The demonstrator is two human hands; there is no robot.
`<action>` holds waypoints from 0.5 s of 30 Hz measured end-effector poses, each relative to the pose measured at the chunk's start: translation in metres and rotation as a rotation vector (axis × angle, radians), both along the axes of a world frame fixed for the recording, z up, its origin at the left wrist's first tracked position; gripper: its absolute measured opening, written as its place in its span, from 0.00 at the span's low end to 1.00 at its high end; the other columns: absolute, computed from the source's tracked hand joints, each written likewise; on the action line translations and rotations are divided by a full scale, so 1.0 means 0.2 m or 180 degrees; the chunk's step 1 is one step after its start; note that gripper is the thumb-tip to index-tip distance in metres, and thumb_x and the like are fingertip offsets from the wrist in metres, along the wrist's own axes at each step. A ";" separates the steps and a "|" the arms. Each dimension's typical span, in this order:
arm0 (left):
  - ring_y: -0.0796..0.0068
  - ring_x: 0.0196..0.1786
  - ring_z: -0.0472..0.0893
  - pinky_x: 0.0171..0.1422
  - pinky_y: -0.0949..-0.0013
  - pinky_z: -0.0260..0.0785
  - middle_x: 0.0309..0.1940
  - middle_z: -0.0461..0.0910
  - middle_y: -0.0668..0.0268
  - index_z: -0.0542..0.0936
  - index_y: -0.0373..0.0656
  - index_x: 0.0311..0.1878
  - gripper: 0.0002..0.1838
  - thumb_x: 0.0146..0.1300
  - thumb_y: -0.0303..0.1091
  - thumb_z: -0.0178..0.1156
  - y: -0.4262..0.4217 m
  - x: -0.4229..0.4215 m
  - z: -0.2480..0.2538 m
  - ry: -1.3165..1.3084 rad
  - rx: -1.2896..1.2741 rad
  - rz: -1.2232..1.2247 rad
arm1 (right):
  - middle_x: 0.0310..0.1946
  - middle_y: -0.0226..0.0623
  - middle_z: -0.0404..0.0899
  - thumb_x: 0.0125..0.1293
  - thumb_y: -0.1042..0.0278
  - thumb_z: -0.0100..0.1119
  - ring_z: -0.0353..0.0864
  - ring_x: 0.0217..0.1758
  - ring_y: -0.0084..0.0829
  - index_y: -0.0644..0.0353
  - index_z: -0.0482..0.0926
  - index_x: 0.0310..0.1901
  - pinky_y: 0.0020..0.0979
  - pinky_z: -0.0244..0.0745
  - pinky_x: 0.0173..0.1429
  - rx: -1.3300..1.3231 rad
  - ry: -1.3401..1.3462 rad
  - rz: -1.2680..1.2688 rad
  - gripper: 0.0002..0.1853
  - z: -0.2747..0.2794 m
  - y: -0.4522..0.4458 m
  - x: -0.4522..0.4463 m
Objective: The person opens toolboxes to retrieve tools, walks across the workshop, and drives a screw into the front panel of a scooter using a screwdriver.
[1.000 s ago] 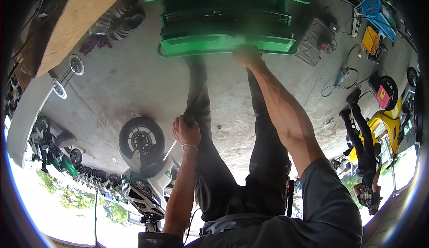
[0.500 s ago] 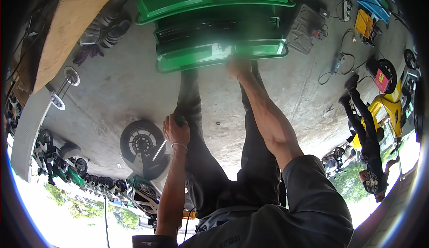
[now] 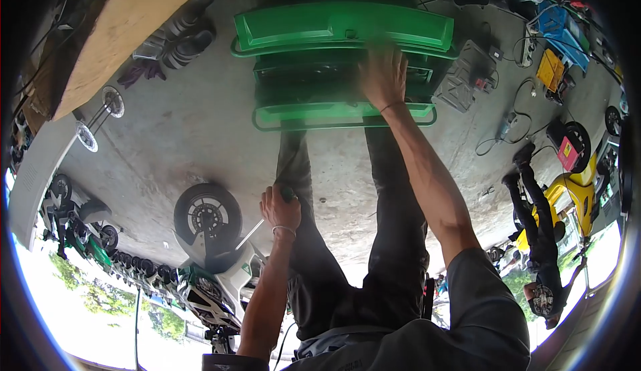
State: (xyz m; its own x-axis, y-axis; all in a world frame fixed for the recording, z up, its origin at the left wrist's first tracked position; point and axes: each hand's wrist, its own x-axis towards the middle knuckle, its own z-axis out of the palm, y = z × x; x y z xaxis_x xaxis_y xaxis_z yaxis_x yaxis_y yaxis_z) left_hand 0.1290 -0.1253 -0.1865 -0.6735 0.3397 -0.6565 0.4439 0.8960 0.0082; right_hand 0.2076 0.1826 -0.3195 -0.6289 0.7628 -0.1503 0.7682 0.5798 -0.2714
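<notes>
A green toolbox (image 3: 287, 27) stands on the floor in front of me, its upper part raised over a lower tray (image 3: 334, 118). My right hand (image 3: 384, 77) is at the toolbox's upper edge, right of its middle. Its fingers point away from me and are blurred at the tips; I cannot make out whether it holds anything. Beside my left knee, my left hand (image 3: 279, 207) is closed around the dark handle of a screwdriver (image 3: 250, 234), whose thin metal shaft points down and left.
A motorcycle wheel (image 3: 207, 219) stands at the left, near brake discs (image 3: 87, 136) and a cardboard sheet (image 3: 110, 30). At the right are a grey case (image 3: 461, 80), a blue toolbox (image 3: 561, 34), cables, a yellow motorcycle (image 3: 579, 187) and another person (image 3: 541, 237).
My right hand has moved from the lower tray's near edge to the toolbox's upper edge. The view has shifted, so the toolbox sits lower in it. My left hand still holds the screwdriver.
</notes>
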 end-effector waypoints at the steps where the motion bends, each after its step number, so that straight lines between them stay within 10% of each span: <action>1: 0.57 0.40 0.72 0.47 0.56 0.63 0.32 0.73 0.62 0.74 0.45 0.33 0.07 0.49 0.33 0.58 0.00 0.00 0.00 0.0003 0.0027 -0.0009 | 0.47 0.40 0.70 0.50 0.63 0.63 0.70 0.52 0.39 0.56 0.73 0.47 0.45 0.62 0.53 0.0226 -0.0097 0.0262 0.21 -0.06 0.09 -0.02; 5: 0.56 0.40 0.72 0.46 0.55 0.63 0.32 0.73 0.61 0.74 0.44 0.33 0.08 0.48 0.32 0.58 0.01 0.01 -0.01 -0.0062 0.0199 0.0002 | 0.32 0.34 0.79 0.48 0.60 0.65 0.78 0.41 0.35 0.53 0.78 0.40 0.41 0.65 0.51 -0.0252 -0.0876 0.1325 0.16 -0.27 0.35 0.02; 15: 0.53 0.39 0.72 0.46 0.54 0.63 0.32 0.73 0.59 0.73 0.42 0.34 0.10 0.48 0.32 0.59 -0.04 -0.02 -0.02 -0.0165 0.0227 0.0129 | 0.32 0.38 0.81 0.49 0.56 0.66 0.80 0.40 0.42 0.51 0.80 0.40 0.43 0.73 0.46 -0.1000 -0.0526 0.0153 0.16 -0.16 0.62 -0.17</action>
State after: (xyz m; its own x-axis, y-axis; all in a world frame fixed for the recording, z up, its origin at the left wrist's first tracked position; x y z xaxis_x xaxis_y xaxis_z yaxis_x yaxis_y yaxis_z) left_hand 0.1257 -0.1326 -0.1900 -0.6533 0.3599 -0.6661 0.4046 0.9096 0.0946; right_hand 0.1742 0.3060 -0.3518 -0.6104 0.6333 -0.4756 0.7905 0.5243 -0.3165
